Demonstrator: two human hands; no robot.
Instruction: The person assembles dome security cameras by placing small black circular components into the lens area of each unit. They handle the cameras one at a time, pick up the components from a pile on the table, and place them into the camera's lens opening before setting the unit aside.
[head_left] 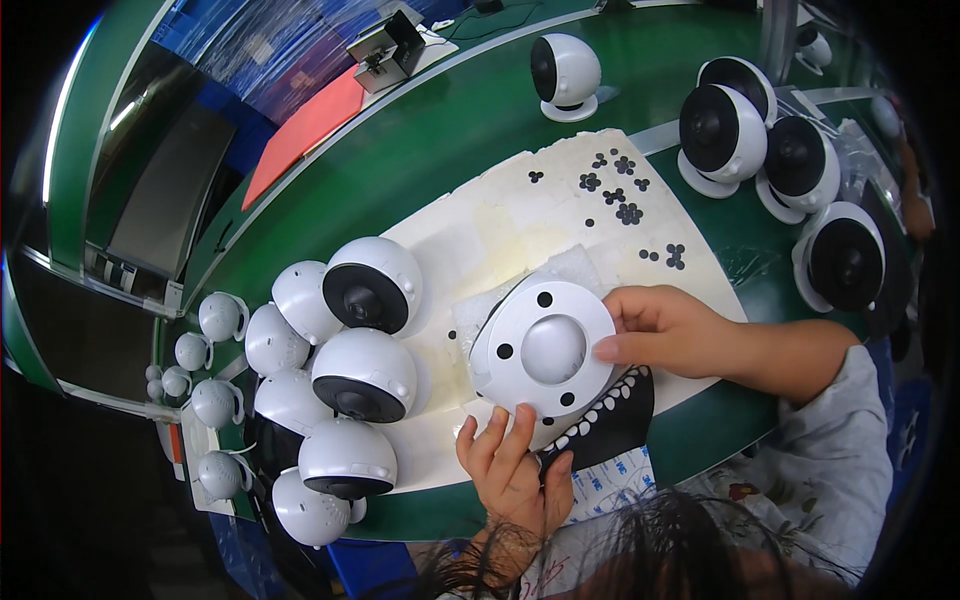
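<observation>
A white ball-shaped camera (552, 352) lies on a piece of white foam (572, 268) with its round base ring turned up. Several black round pads (505, 351) sit on that ring. My right hand (660, 330) grips the ring's right side, thumb on top and fingers at its outer edge. At the ring's lower edge is my left hand (515, 465), its fingers apart and the fingertips touching the rim. Below the ring, a black sheet (610, 425) with a row of white spots lies partly under the camera, beside a blue-printed backing sheet (612, 485).
A pale board (480, 225) covers the green table (450, 140), with clusters of black dots (629, 213) at its far right. White ball cameras (372, 285) crowd the left; more with black faces (722, 130) stand at the right, and one (566, 72) at the back.
</observation>
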